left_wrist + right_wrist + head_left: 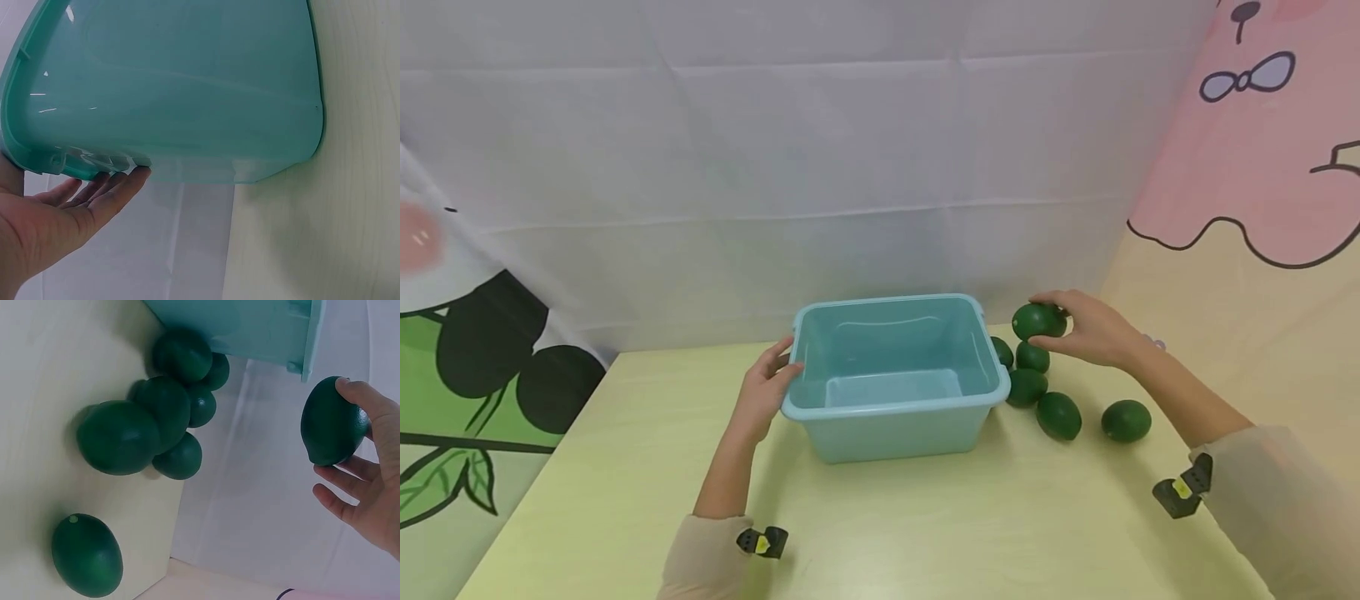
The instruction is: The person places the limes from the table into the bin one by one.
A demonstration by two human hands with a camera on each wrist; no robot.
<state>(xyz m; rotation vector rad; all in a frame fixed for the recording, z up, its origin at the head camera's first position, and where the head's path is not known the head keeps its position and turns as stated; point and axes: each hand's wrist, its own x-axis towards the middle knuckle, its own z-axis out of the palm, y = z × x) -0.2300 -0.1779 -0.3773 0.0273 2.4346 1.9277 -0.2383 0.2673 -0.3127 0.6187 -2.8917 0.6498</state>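
Note:
A light teal plastic tub [895, 433] stands on the table, its inside bare in the head view. My left hand [765, 392] grips its left rim, thumb over the edge; in the left wrist view the fingers [119, 194] lie against the outside under the rim. To the right of the tub, my right hand [1093, 329] holds a dark green lime [331, 422] between thumb and fingertips, raised above the table. Below that hand, several more limes [1059, 417] cluster beside the tub's right wall. One lime [1126, 421] lies apart, farther right.
The pale yellow wooden table [880, 533] ends at the back against a hanging white cloth [820, 167]. Cartoon-printed cloth [1247, 167] hangs at the right, and more printed cloth [490, 358] is at the left.

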